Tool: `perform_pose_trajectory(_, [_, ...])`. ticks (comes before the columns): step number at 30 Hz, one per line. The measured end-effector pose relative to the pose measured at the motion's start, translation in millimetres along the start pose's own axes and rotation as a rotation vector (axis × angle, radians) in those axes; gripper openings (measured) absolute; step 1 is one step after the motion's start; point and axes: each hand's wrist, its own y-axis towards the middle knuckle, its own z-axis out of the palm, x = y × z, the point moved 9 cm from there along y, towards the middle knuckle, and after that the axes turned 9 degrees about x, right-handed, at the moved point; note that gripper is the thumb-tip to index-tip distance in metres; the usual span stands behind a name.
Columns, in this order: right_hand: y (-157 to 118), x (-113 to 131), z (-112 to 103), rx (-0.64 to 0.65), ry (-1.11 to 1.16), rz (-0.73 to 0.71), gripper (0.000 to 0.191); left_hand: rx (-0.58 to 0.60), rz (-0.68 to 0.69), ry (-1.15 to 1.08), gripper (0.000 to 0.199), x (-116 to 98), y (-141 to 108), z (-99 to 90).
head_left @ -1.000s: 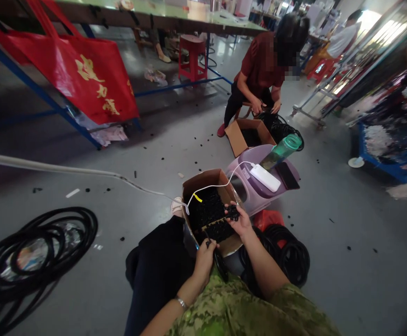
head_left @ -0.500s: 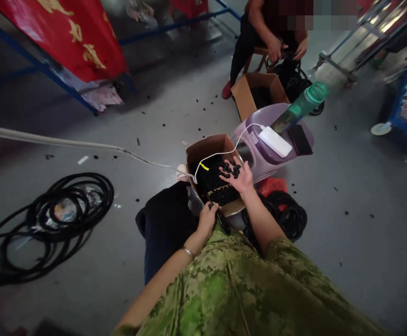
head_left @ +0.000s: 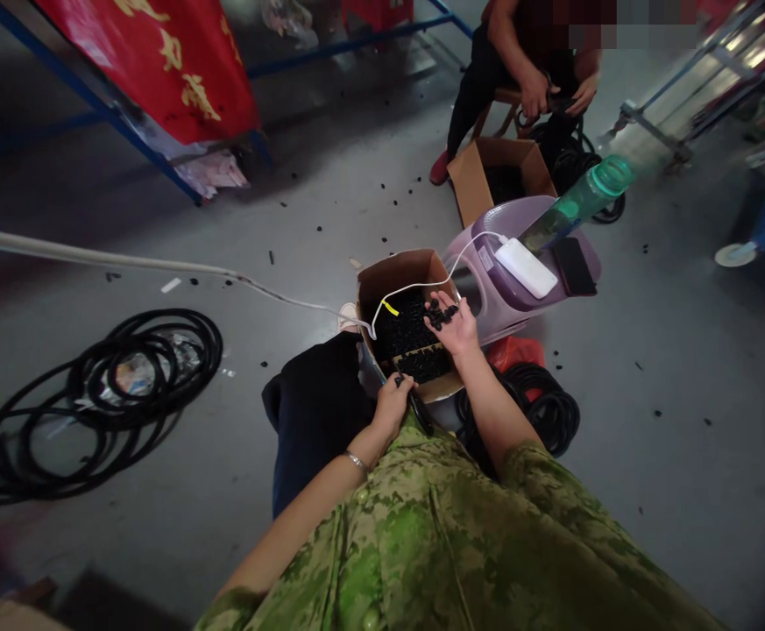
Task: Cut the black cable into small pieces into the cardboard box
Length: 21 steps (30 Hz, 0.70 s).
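Observation:
My right hand (head_left: 459,330) is palm up over the right side of a cardboard box (head_left: 438,263), its fingers curled around several small black pieces (head_left: 440,315). Close to the box's near edge, my left hand (head_left: 393,403) is closed on a black strip (head_left: 420,412) that hangs down against my green patterned shirt. More small black pieces (head_left: 401,331) fill the box. A white cable (head_left: 412,287) with a yellow tag (head_left: 391,308) passes over the box.
Right of the box, a purple stool (head_left: 480,254) holds a white power bank (head_left: 527,267), a dark phone (head_left: 576,265) and a green bottle (head_left: 583,202). Black hose coils (head_left: 208,350) lie on the floor at left. A seated person (head_left: 520,53) works behind another box (head_left: 467,188).
The view has shifted, so the surroundings appear slightly further right. The fingers of my right hand have curled in more around the black pieces. My left hand keeps its grip.

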Motion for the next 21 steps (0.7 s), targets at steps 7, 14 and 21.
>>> perform_pose_trajectory(7, [3, -2, 5, 0.013, 0.026, -0.006, 0.034, -0.005, 0.006, 0.05, 0.018, -4, -1, -0.7])
perform_pose_trajectory(14, [10, -8, 15, 0.029, 0.088, 0.011, 0.04, -0.012, -0.014, 0.058, 0.016, -3, -2, -0.6])
perform_pose_trajectory(21, [25, -30, 10, -0.067, 0.031, 0.164, 0.045, -0.01, 0.008, 0.096, 0.016, -5, -1, -0.2])
